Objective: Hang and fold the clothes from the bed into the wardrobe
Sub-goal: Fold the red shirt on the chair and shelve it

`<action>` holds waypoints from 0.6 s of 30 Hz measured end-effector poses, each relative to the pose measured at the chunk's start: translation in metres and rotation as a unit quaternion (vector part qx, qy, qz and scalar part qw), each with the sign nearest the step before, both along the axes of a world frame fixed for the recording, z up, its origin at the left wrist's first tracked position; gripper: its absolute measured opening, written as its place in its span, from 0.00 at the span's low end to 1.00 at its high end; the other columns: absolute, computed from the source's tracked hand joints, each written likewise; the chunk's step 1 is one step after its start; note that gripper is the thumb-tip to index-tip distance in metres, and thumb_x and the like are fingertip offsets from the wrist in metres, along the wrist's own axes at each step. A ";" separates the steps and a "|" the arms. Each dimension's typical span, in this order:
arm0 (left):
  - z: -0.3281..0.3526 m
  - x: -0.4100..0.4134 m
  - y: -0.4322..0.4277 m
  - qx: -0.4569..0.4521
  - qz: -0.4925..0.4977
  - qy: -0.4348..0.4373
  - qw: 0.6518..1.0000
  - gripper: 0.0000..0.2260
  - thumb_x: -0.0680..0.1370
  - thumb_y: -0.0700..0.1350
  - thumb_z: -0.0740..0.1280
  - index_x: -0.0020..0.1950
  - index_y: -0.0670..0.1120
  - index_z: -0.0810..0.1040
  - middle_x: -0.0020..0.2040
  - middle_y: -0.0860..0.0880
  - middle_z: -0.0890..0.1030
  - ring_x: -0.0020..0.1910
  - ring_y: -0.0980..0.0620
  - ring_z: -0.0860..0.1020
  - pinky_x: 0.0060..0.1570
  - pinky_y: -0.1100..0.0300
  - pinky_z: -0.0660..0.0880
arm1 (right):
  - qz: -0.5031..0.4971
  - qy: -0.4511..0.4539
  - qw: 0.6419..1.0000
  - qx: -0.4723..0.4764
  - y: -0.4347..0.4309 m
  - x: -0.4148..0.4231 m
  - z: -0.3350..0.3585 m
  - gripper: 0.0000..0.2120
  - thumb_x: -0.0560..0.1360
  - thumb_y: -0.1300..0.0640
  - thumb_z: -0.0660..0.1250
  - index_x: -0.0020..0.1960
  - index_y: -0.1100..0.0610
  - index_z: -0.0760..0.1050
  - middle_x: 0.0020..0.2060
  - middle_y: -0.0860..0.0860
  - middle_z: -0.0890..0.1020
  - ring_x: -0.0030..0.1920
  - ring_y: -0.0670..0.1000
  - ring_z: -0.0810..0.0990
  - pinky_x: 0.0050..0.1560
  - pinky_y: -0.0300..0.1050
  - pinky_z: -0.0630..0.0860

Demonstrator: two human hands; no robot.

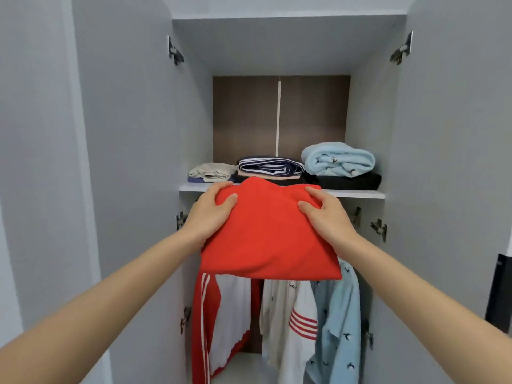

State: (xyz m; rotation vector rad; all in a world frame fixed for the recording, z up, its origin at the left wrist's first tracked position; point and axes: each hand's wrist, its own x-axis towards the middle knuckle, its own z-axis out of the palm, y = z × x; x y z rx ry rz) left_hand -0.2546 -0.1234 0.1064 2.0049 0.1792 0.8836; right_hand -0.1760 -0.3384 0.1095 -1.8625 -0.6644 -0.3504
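The open grey wardrobe fills the view. Both arms reach toward twelve o'clock, left hand and right hand gripping a folded red garment at the shelf edge.

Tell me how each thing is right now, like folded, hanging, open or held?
wardrobe doors, open.
red top, folded, held at the shelf edge.
left hand, grips the red top's left side.
right hand, grips its right side.
striped top, folded on the shelf.
beige cloth, folded on the shelf.
light blue bundle, rolled, atop the black garment.
black garment, folded, underneath.
red-and-white jacket, hanging.
white jacket, hanging.
blue patterned shirt, hanging.
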 end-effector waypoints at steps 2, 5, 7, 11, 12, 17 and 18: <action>0.015 0.027 0.013 0.008 0.013 -0.014 1.000 0.15 0.79 0.51 0.63 0.66 0.57 0.72 0.60 0.56 0.74 0.60 0.52 0.74 0.66 0.51 0.70 | 0.015 -0.003 1.000 0.012 0.018 0.033 0.014 0.24 0.79 0.55 0.64 0.74 0.54 0.67 0.70 0.50 0.71 0.69 0.50 0.70 0.70 0.45 0.65; 0.036 0.069 0.036 0.000 0.017 -0.025 1.000 0.15 0.80 0.50 0.63 0.66 0.56 0.72 0.62 0.54 0.75 0.61 0.52 0.74 0.66 0.52 0.70 | 0.036 -0.013 0.999 0.024 0.046 0.085 0.032 0.24 0.79 0.56 0.64 0.74 0.55 0.67 0.71 0.50 0.71 0.69 0.49 0.70 0.67 0.42 0.65; 0.049 0.095 0.053 -0.008 0.027 -0.027 0.999 0.16 0.80 0.50 0.63 0.68 0.55 0.72 0.64 0.52 0.74 0.62 0.51 0.74 0.66 0.51 0.70 | 0.050 -0.020 0.998 0.025 0.066 0.116 0.044 0.24 0.79 0.55 0.64 0.74 0.54 0.66 0.70 0.50 0.71 0.69 0.50 0.70 0.70 0.46 0.65; 0.076 0.143 0.090 0.010 0.060 -0.029 0.998 0.16 0.81 0.48 0.63 0.69 0.52 0.71 0.63 0.50 0.74 0.62 0.50 0.74 0.66 0.51 0.69 | 0.063 -0.045 0.997 0.015 0.109 0.172 0.068 0.24 0.79 0.54 0.63 0.74 0.54 0.66 0.70 0.51 0.71 0.69 0.51 0.70 0.71 0.49 0.65; 0.082 0.153 0.101 0.017 0.069 -0.029 0.997 0.16 0.81 0.47 0.62 0.69 0.52 0.71 0.63 0.50 0.74 0.62 0.49 0.74 0.66 0.52 0.69 | 0.065 -0.053 0.996 0.009 0.120 0.185 0.074 0.24 0.79 0.54 0.63 0.74 0.54 0.65 0.70 0.51 0.71 0.70 0.52 0.70 0.71 0.49 0.65; 0.106 0.205 0.163 0.064 0.117 -0.016 0.991 0.17 0.82 0.45 0.61 0.71 0.49 0.70 0.67 0.48 0.73 0.64 0.48 0.72 0.67 0.53 0.67 | 0.081 -0.084 0.993 -0.031 0.183 0.238 0.094 0.25 0.80 0.55 0.62 0.76 0.53 0.62 0.71 0.52 0.70 0.70 0.54 0.69 0.68 0.45 0.65; 0.109 0.216 0.177 0.078 0.132 -0.013 0.988 0.16 0.82 0.44 0.61 0.70 0.49 0.70 0.68 0.48 0.72 0.65 0.48 0.72 0.68 0.53 0.66 | 0.085 -0.089 0.992 -0.041 0.197 0.248 0.097 0.25 0.80 0.55 0.62 0.76 0.54 0.62 0.72 0.52 0.70 0.70 0.54 0.69 0.68 0.45 0.65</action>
